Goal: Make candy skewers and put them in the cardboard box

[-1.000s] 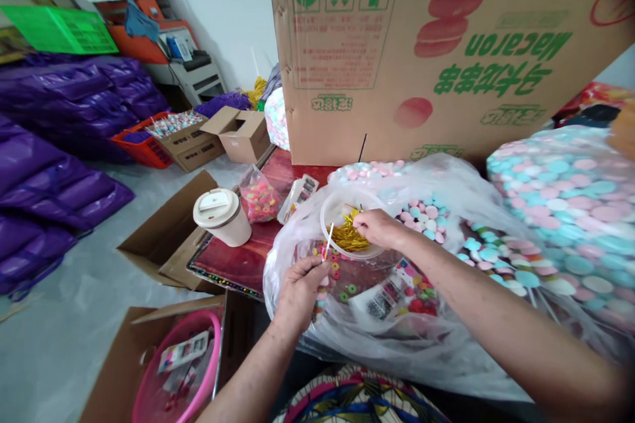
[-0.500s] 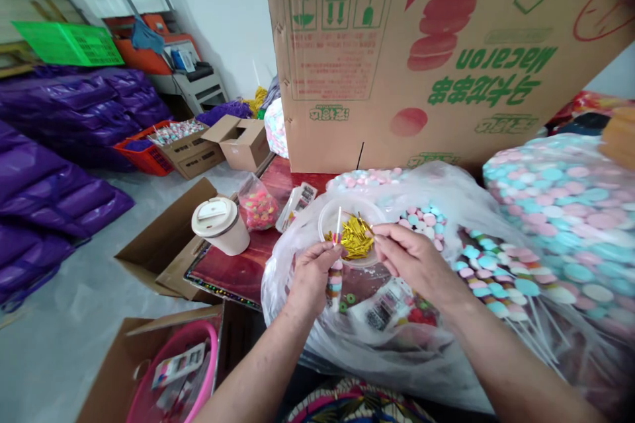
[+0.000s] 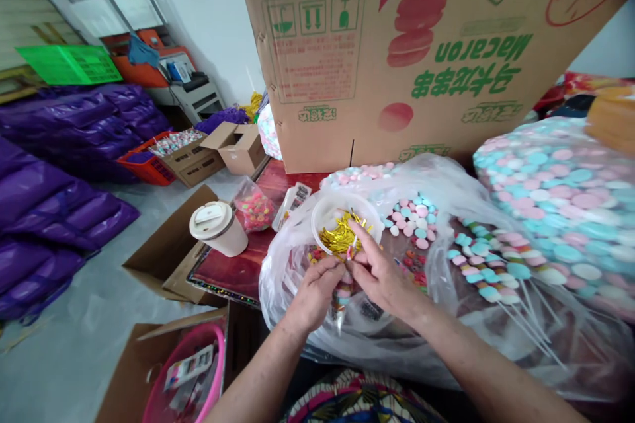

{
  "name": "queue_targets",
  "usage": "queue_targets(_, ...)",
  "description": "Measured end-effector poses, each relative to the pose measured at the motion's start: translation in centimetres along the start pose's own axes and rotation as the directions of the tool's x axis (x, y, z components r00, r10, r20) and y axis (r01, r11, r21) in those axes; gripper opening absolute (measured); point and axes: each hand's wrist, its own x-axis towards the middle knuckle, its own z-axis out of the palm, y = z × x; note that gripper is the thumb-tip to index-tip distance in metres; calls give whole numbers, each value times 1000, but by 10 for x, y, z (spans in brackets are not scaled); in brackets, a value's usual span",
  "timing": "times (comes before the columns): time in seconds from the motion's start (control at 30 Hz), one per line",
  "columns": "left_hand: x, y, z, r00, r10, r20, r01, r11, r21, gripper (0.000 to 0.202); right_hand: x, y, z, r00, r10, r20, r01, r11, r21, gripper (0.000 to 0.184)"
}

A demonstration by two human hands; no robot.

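In the head view my left hand is closed around the neck of a wrapped marshmallow skewer, whose layered candies hang below my fingers. My right hand meets it there, thumb and fingers pinched at the neck, index finger raised. A gold twist tie is at this spot, mostly hidden by the fingertips. Just beyond both hands stands a white round bowl of gold twist ties. Under the hands lies clear plastic sheeting.
Stick candies and a big bag of pastel marshmallows lie on the right. A large carton rises behind. On the left stand a lidded cup and a bag of candy rings; a pink basin sits below the table edge.
My right hand has moved left from beside the bowl, bringing a gold twist tie to the wrapper's neck in my left hand. The view has shifted slightly.
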Motion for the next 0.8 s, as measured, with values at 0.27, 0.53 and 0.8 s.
queue_targets(0.27, 3, -3, -2, 1000, 1, -10, -3, 970, -245, 33, -13, -2, 7, 971, -134, -199, 123, 990, -67, 22)
queue_targets(0.53, -6, 7, 1, 911, -201, 361, 303, 918, -254, 58, -17, -16, -27, 932, -231, 281, 158, 953, 259, 16)
queue_targets(0.8, -12, -5, 26, 996, -61, -62, 43, 965, -257, 54, -28, -7, -15, 971, -224, -88, 211, 968, -139, 26)
